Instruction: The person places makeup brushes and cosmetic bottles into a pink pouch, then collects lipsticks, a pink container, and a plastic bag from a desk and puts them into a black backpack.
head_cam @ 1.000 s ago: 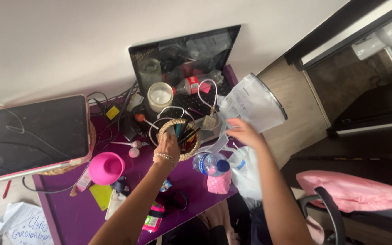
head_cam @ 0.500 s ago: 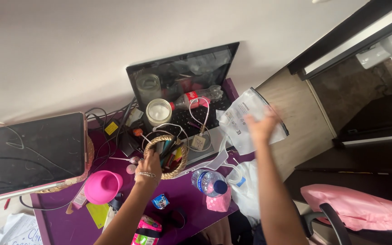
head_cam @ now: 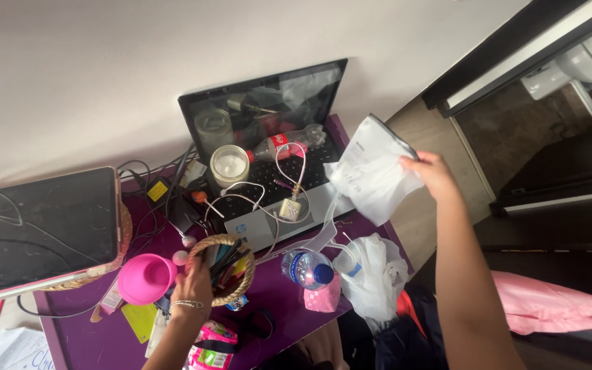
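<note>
Head view looks down on your cluttered purple desk (head_cam: 289, 312). Your right hand (head_cam: 430, 173) is raised over the desk's right end, fingers pinched on the edge of a white plastic pouch (head_cam: 373, 171) with a dark strip along its top; the pouch hangs to the left of your grip, over the corner of the open laptop (head_cam: 268, 157). Your left hand (head_cam: 195, 283) is closed around the rim of a small woven basket (head_cam: 222, 268) full of pens, held just above the desk in front of the laptop, with the basket sitting to the right of your fingers.

A clear bottle with a red label (head_cam: 284, 142) lies on its side on the laptop keyboard, beside a round jar (head_cam: 229, 164) with a pale lid. A water bottle with a blue cap and blue label (head_cam: 307, 268) stands just right of the basket, above a pink dotted packet (head_cam: 322, 299). A bright pink funnel (head_cam: 145, 277) sits to the basket's left, a yellow-green card (head_cam: 135, 319) below it. A pink and green snack packet (head_cam: 208, 349) lies by your left wrist. A crumpled white bag (head_cam: 373, 274) hangs off the desk's right edge.
</note>
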